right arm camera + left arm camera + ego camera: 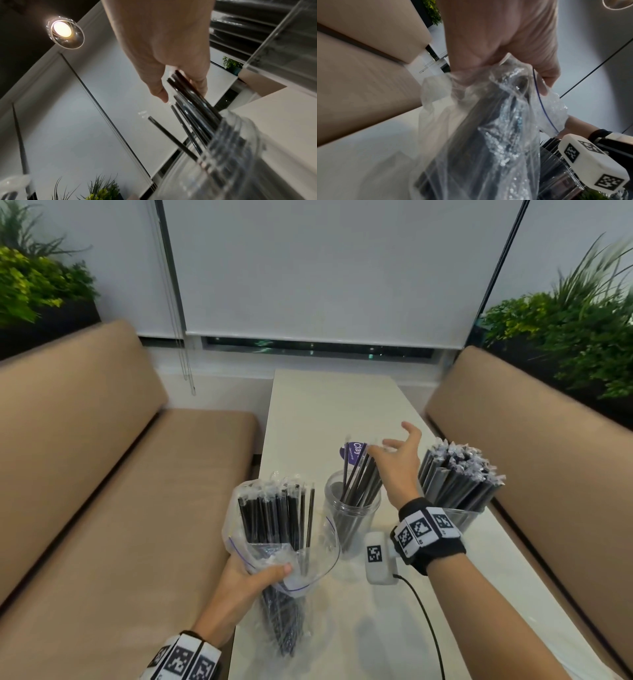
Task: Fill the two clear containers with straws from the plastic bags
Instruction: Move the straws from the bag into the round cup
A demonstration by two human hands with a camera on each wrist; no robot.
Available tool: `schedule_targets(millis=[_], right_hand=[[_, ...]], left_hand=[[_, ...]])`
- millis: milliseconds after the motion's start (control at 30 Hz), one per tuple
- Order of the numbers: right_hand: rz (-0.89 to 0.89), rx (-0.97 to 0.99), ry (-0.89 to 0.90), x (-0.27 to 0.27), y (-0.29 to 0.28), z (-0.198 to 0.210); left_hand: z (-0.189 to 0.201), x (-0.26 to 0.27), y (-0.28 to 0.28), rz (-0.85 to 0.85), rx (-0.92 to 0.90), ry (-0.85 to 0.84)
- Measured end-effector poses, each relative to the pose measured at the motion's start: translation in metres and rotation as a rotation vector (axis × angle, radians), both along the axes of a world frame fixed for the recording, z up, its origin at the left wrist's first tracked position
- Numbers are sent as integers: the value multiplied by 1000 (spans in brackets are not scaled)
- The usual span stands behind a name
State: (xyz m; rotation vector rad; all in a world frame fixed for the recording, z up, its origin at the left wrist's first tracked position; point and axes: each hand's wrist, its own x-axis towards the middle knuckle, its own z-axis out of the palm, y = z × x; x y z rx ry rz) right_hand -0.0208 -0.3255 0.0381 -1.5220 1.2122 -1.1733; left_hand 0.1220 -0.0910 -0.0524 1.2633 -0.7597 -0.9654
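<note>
My left hand (253, 577) grips a clear zip bag (277, 546) of black wrapped straws (274, 515), held upright at the table's left edge; the bag (488, 121) fills the left wrist view below the hand (505, 40). A round clear jar (352, 508) in the middle holds several black straws (359, 477) leaning right. My right hand (400, 460) hovers over their tops with fingers spread, the thumb touching them. Seen from the right wrist, the straight fingers (199, 82) lie along the straws (192, 108) above the jar (231, 162). A square clear container (462, 517) on the right is packed with straws (455, 470).
The narrow white table (308, 412) runs away from me between two tan benches (102, 474) (548, 440). A purple label (356, 451) shows at the jar's straw tops. A white wrist device (380, 556) with a black cable hangs below my right wrist. Plants stand at both far corners.
</note>
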Motion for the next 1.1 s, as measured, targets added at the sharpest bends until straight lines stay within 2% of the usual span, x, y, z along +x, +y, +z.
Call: schedule_targets(millis=[67, 133, 200, 233, 333, 367, 433, 600, 767, 933, 1100], right_hand=[[-20, -94, 43, -1, 5, 14], [-80, -338, 88, -2, 21, 35], [-34, -533, 95, -3, 45, 52], [65, -513, 90, -3, 60, 54], [479, -136, 187, 1, 107, 34], [566, -49, 230, 3, 117, 21], [637, -25, 225, 8, 129, -5], [555, -65, 120, 6, 125, -10], [459, -86, -14, 0, 114, 17], [398, -106, -237, 0, 104, 50], [348, -194, -311, 0, 92, 73]], left_hand=[[1, 1, 0, -8, 1, -10], [4, 2, 0, -4, 10, -12], [5, 3, -1, 8, 23, -17], [5, 3, -2, 12, 32, -15], [9, 0, -3, 15, 40, -21], [11, -2, -3, 13, 39, -35], [13, -7, -3, -2, 34, -61], [13, -9, -1, 8, 24, -37], [11, -6, -3, 12, 80, -44], [15, -11, -9, -26, 123, -62], [16, -13, -12, -26, 111, -53]])
